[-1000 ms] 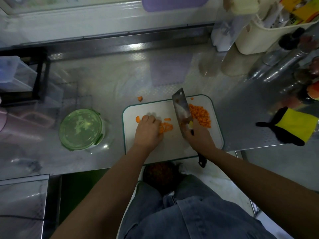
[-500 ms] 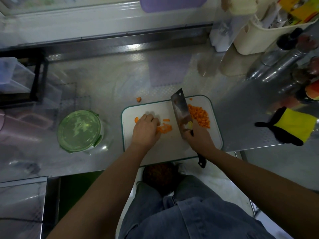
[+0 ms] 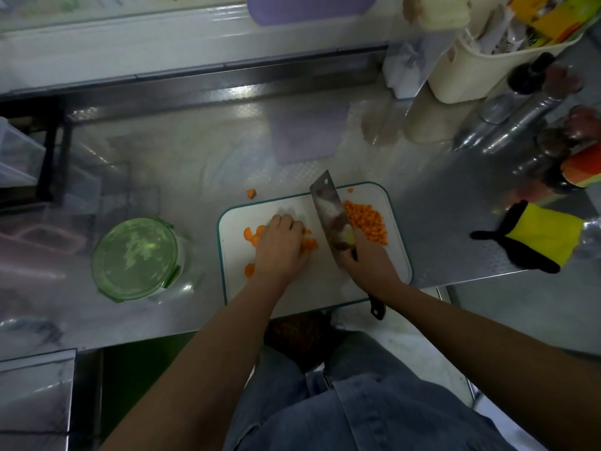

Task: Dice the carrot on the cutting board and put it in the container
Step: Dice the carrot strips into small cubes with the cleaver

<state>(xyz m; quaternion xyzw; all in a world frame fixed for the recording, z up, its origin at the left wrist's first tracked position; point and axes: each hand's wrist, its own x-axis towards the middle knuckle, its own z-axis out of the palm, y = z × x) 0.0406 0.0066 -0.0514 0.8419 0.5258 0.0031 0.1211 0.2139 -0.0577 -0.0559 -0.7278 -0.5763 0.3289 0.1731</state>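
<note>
Honestly, nothing readable here. The yellow packet (image 3: pixel 557 21) sticking out of the cream basket (image 3: pixel 465 79) in the upper right has some dark print on it, but it's way too blurry to make out.

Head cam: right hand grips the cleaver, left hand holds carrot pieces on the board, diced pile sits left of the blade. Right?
Not quite: in the head view the diced pile lies right of the cleaver, not left. The rest holds: the right hand grips the cleaver and the left hand holds carrot pieces on the cutting board.
</note>
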